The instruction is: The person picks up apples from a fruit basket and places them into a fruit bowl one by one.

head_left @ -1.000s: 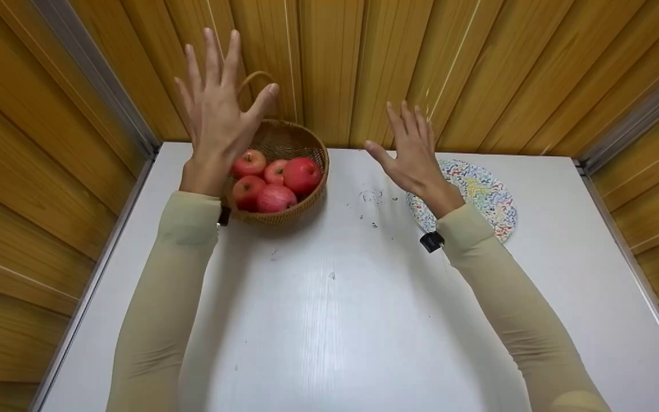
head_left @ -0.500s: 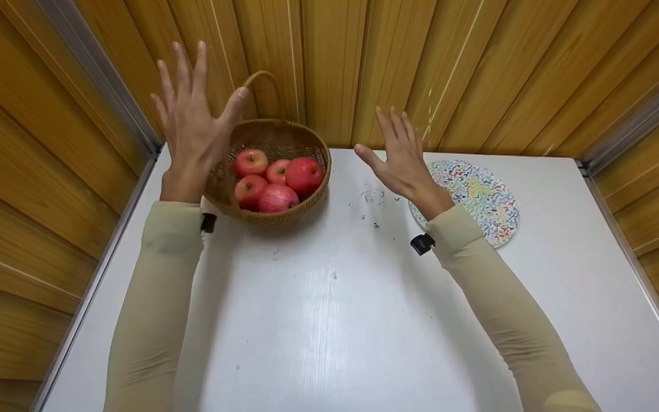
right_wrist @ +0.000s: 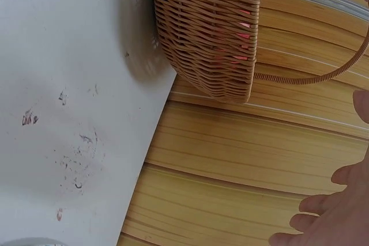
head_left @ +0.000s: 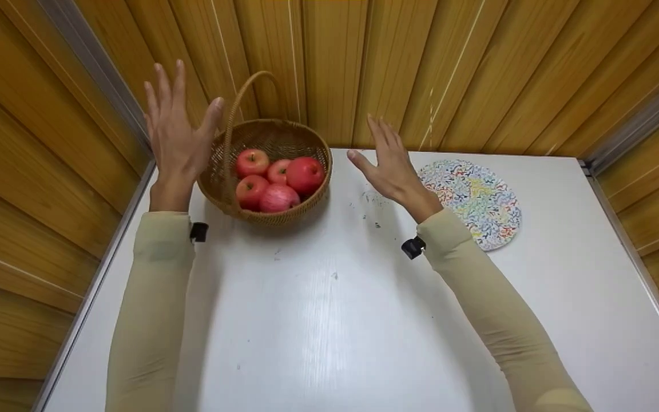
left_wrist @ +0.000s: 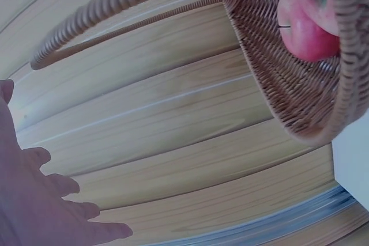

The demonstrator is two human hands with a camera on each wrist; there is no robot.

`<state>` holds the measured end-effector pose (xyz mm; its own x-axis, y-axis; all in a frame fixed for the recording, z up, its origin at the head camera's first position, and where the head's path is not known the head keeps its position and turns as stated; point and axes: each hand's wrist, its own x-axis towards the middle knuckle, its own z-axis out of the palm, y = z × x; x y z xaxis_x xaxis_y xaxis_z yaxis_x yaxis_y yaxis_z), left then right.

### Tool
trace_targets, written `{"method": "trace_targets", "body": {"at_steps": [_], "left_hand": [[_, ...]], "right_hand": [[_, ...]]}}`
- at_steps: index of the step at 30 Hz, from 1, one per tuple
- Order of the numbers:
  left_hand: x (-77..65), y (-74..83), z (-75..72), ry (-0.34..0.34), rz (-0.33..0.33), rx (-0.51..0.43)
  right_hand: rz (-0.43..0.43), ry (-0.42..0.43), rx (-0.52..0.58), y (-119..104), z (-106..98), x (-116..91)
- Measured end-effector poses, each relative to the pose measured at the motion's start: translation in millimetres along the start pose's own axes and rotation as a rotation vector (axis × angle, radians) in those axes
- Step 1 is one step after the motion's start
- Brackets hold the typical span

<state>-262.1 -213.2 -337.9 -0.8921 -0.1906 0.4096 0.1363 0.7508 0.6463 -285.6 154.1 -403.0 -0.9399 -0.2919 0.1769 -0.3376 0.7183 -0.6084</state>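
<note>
A brown wicker basket (head_left: 292,214) with a tall arched handle (head_left: 232,126) stands at the back left of the white table. Several red apples (head_left: 279,198) lie in it. My left hand (head_left: 178,140) is raised just left of the basket, fingers straight and thumb spread toward the handle; it holds nothing. In the left wrist view the handle (left_wrist: 115,1) arches above that hand (left_wrist: 34,200). My right hand (head_left: 391,169) is held up between the basket and a round speckled mat (head_left: 478,200), fingers straight, holding nothing. The right wrist view shows the basket's side (right_wrist: 207,33) beyond that hand (right_wrist: 340,217).
The white table (head_left: 318,320) has small dark marks (head_left: 376,225) near its middle back. Wood-panelled walls (head_left: 335,68) enclose it at the back and both sides, with metal strips (head_left: 92,74) along the corners.
My left hand has moved left and down in the head view, uncovering the basket's left side and handle. My right hand has shifted left, showing more of the mat.
</note>
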Motion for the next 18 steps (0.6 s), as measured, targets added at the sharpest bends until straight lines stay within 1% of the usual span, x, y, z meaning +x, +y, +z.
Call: {"method": "trace_targets", "body": {"at_steps": [4,8,13,18], "left_hand": [[-3.1,-10.2,1.7,0.015,-0.016,-0.027],[-7.1,-21.3,4.3,0.014,-0.037,-0.047],[-12.6,-33.3,8.0,0.000,-0.060,-0.039],[-16.9,-42.4,12.1,-0.015,-0.098,-0.030]], "right_hand": [[0.007,-0.006,0.030,0,5,-1],[0.008,-0.013,0.065,-1,11,-2],[0.017,-0.026,0.093,-1,19,-2],[0.038,-0.039,0.098,-1,25,-1]]}}
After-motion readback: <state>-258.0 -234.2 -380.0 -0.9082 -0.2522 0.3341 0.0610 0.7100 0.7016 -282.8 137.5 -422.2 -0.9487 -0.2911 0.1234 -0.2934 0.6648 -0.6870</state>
